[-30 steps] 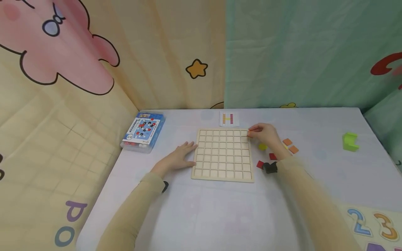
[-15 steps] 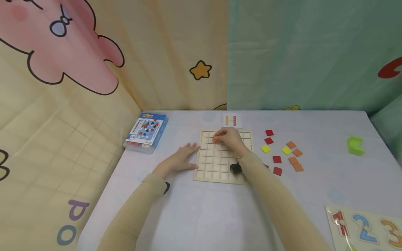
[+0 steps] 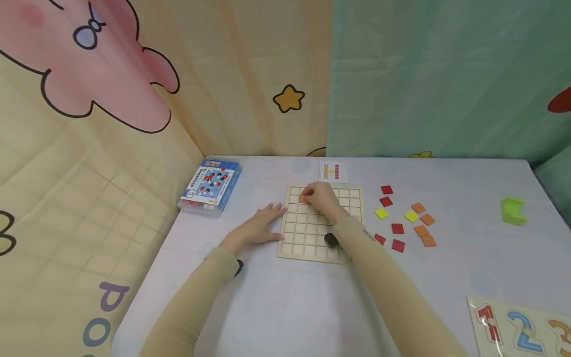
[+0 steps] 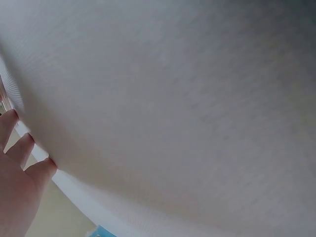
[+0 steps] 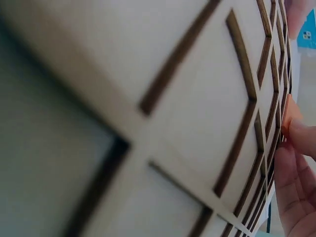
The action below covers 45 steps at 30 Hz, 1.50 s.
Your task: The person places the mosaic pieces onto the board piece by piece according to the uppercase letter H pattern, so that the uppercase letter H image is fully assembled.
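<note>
A wooden grid board (image 3: 300,237) with square recesses lies on the table. My right hand (image 3: 322,197) is over its upper part and pinches an orange square tile (image 3: 303,199) near the top left cells. In the right wrist view, thumb and fingers hold the orange tile (image 5: 290,116) right at the grid. My left hand (image 3: 258,225) rests flat with spread fingers, fingertips and thumb at the board's left edge. The left wrist view shows only some fingers (image 4: 42,170) against the white tablecloth. Behind the board lies a small pattern card (image 3: 333,172) with coloured squares.
Right of the board lie several loose tiles: red (image 3: 397,228), yellow (image 3: 411,216) and orange (image 3: 421,231). A blue-lidded plastic box (image 3: 210,187) stands at the left. A green block (image 3: 513,210) sits far right, and a number puzzle board (image 3: 504,325) is at the lower right.
My right hand has carried the orange tile from the board's right edge leftward to its upper left cells and lowered it there. My left hand has stayed at the left edge.
</note>
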Available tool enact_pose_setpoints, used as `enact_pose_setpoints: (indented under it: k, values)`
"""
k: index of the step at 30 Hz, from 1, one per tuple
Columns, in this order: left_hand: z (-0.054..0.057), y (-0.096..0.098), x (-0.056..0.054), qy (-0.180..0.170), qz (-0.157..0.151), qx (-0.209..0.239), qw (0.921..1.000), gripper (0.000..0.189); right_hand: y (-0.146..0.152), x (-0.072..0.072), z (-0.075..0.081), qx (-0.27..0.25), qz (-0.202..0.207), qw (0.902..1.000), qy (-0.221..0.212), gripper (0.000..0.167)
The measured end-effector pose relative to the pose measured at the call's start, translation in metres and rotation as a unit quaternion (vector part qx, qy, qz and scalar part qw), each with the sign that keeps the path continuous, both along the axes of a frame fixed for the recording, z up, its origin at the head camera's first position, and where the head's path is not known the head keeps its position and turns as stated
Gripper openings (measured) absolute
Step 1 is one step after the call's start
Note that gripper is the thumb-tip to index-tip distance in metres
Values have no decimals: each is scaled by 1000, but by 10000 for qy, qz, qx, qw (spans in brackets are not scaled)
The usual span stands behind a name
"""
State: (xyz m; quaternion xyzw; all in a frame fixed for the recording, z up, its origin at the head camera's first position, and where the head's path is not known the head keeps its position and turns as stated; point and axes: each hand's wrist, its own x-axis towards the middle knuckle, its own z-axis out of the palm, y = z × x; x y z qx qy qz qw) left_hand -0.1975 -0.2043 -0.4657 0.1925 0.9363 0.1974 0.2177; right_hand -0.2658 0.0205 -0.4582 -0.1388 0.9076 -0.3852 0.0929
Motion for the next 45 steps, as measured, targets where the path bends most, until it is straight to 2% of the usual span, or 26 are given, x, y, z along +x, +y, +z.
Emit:
enact_pose_setpoints:
  k: [5, 9, 14, 17, 20, 22, 23, 25, 29, 33, 37, 42, 45]
  values:
    - [0, 0, -1, 64, -15, -58, 10000, 87, -1, 2, 5, 687, 538, 9953, 422, 22]
    - [-1, -2, -1, 108, -12, -54, 9999, 87, 1, 3, 8, 763, 673, 9943, 309, 28]
    - [0, -5, 1, 29, 32, -63, 10000, 88, 24, 12, 19, 89, 239, 9997, -31, 32]
    - [1, -7, 2, 76, 39, -46, 10000, 89, 58, 18, 29, -191, -124, 9997, -72, 31]
    - [2, -8, 2, 126, -15, -77, 9999, 89, 102, 24, 34, -183, -566, 9982, -104, 33]
    - [2, -9, 2, 121, -52, -92, 9999, 89, 134, 29, 33, -183, -861, 9958, -248, 36]
    - [2, -9, 2, 117, -75, -110, 9998, 89, 151, 30, 27, -257, -1032, 9938, -318, 38]
    - [1, -9, 1, 95, -81, -110, 9999, 89, 180, 37, 24, -258, -1285, 9903, -464, 45]
    - [1, -8, 0, 84, -69, -149, 9998, 89, 226, 49, 14, -127, -1785, 9811, -731, 53]
    - [1, -7, 0, 75, -62, -152, 9998, 89, 251, 63, 12, 170, -1969, 9770, -805, 51]
    - [1, -6, -1, 118, -92, -114, 9998, 88, 262, 74, 12, 229, -1851, 9790, -823, 52]
    - [-2, -5, -2, 129, -133, -93, 9998, 88, 267, 80, 10, 268, -1886, 9775, -903, 49]
    - [-4, -3, -3, 112, -163, -58, 9998, 88, 270, 82, 8, 346, -1998, 9740, -1008, 53]
